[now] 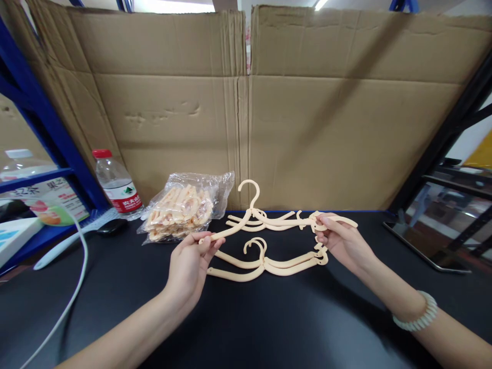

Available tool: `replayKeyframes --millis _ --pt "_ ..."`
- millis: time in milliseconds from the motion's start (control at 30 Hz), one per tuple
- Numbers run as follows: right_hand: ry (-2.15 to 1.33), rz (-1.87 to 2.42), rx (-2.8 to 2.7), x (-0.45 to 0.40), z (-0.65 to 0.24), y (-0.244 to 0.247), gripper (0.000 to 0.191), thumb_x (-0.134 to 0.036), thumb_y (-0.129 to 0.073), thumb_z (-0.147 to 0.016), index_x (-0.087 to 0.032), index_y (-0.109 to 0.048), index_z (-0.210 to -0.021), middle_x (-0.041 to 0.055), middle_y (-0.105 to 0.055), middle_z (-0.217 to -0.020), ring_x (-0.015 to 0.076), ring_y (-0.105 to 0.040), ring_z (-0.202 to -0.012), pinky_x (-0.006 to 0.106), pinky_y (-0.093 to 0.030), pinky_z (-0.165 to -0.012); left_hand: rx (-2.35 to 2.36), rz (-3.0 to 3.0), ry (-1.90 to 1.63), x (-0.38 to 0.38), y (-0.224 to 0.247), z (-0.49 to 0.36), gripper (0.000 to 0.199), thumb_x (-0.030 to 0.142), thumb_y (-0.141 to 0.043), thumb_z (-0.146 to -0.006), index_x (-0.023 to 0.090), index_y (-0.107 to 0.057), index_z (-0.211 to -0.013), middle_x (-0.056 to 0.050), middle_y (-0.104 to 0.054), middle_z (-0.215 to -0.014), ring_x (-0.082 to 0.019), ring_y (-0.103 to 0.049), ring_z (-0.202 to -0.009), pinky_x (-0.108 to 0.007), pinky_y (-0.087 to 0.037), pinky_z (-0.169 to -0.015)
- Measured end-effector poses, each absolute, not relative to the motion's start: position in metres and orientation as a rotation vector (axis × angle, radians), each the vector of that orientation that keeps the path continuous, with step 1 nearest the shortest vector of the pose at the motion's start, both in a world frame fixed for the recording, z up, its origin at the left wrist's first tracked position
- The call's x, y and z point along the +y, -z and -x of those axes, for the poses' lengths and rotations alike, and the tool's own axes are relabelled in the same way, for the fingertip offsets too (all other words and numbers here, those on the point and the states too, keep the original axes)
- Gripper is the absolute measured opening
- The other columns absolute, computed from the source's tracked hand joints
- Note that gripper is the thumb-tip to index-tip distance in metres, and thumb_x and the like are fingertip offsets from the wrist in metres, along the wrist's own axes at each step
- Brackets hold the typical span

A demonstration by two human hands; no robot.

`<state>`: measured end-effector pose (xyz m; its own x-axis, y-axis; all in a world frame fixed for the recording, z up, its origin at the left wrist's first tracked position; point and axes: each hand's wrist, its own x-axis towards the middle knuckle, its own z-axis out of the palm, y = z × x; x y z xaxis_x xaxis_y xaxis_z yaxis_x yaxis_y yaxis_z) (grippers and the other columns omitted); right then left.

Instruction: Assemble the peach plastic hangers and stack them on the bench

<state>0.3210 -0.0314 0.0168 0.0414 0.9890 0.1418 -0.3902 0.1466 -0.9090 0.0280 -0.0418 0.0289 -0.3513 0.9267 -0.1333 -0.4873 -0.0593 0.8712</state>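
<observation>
A beige plastic clothes hanger (239,227) is raised above the table with its hook pointing up. My left hand (188,269) pinches the tip of its left arm. At the other end, my right hand (346,243) is closed around the right arm's tip and a curved beige piece (349,221) that sticks out to the right. My fingers hide whether the two are joined. Below, two more hangers (246,277) lie overlapping on the table, with small beige parts at their right ends. Loose beige hanger pieces (246,227) lie behind the raised hanger.
A clear plastic bag (180,207) full of beige hanger parts sits at the back left. Beside it stands a red-capped water bottle (122,187). A white cable (79,287) crosses the black table (269,328) at left. Cardboard (346,133) walls the back; a dark tablet-like panel (426,251) lies at right.
</observation>
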Motion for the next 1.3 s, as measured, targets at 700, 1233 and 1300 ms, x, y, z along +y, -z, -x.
replayKeyframes --millis 700,1233,1300 --pt "-1.461 0.66 -1.45 -0.034 -0.337 -0.022 0.022 -0.038 -0.072 -0.077 -0.018 -0.064 -0.081 0.0023 -0.059 -0.082 0.0182 -0.065 -0.071 0.029 -0.053 -0.063 1.448 -2.457 -0.77 -0.04 -0.03 -0.013 0.015 0.03 -0.05 -0.083 0.022 -0.063 -0.085 -0.001 -0.065 -0.079 -0.017 -0.06 -0.073 -0.026 -0.041 -0.065" --pt "-1.461 0.71 -2.244 -0.029 -0.365 -0.037 0.03 -0.043 -0.059 -0.087 -0.016 -0.074 -0.083 0.0102 -0.07 -0.084 0.0211 -0.066 -0.082 0.036 -0.05 -0.08 1.354 -2.439 -0.353 -0.051 -0.034 -0.019 0.012 0.019 -0.053 -0.071 0.022 -0.062 -0.079 0.001 -0.065 -0.076 -0.016 -0.059 -0.071 -0.023 -0.036 -0.061" --pt "-1.467 0.701 -2.254 -0.029 -0.368 -0.038 0.032 -0.045 -0.059 -0.087 -0.017 -0.075 -0.084 0.0103 -0.071 -0.081 0.0218 -0.066 -0.081 0.036 -0.05 -0.079 1.321 -2.399 -0.353 -0.052 -0.034 -0.018 0.012 0.019 -0.055 -0.068 0.022 -0.061 -0.078 0.002 -0.065 -0.077 -0.015 -0.059 -0.07 -0.023 -0.037 -0.061"
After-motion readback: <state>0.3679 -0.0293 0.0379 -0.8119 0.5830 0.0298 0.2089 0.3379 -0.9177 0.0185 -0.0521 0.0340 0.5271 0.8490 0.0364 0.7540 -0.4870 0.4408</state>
